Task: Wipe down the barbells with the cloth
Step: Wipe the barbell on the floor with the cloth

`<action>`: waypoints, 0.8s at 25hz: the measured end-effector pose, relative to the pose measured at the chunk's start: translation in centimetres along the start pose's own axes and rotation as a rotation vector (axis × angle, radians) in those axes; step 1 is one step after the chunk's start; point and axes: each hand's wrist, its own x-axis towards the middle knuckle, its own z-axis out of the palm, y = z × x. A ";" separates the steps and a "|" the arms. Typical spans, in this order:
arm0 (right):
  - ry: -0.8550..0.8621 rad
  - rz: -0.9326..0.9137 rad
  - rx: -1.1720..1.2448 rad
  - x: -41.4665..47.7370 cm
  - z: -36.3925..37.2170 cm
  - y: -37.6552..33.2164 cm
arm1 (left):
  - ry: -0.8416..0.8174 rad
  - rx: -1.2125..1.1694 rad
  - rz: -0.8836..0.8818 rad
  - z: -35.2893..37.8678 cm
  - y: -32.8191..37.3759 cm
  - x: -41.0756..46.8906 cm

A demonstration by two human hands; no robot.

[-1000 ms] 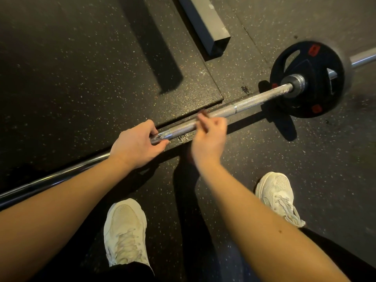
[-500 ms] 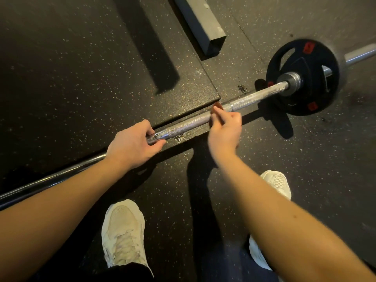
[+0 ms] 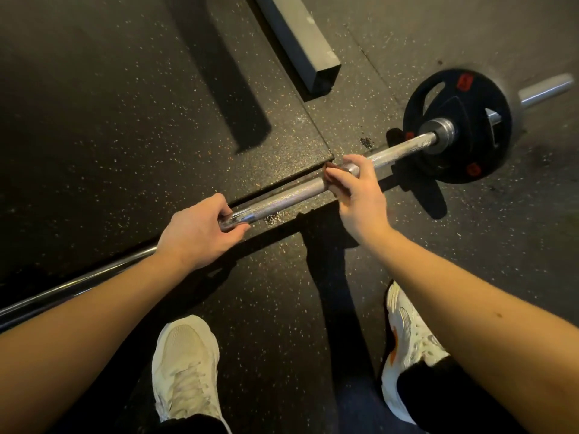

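Left hand (image 3: 200, 233) braces the bar (image 3: 288, 195) – right hand (image 3: 357, 195) works the cloth (image 3: 330, 169)

The left fingers wrap the bar, probably to stop it rolling on the floor (image 3: 125, 120). The right hand, nearer the plate (image 3: 457, 126), curls over the bar and pinches a small brownish cloth against it – little of the cloth shows. Between the grips the bar is knurled, dull silver; beyond the right grip it looks patchy.

The barbell (image 3: 291, 197) lies on the floor (image 3: 470, 277), its plate (image 3: 463, 101) at the right end.

Right hand (image 3: 360, 195) slid along barbell (image 3: 288, 197) toward plate (image 3: 470, 98).
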 end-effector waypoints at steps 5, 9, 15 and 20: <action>-0.121 -0.101 -0.129 0.9 0.8 1.7 | -0.006 0.035 -0.004 0.1 0.1 -0.2; -0.126 -0.178 -0.262 2.0 0.4 1.2 | -0.046 0.038 -0.004 -0.1 0.0 0.6; -0.503 -0.166 -0.515 7.2 -2.9 -1.8 | -0.160 -0.003 -0.012 -1.3 -0.5 1.7; -0.598 -0.091 -0.461 8.7 -3.4 -2.8 | -0.128 -0.018 -0.002 -1.3 -0.7 1.8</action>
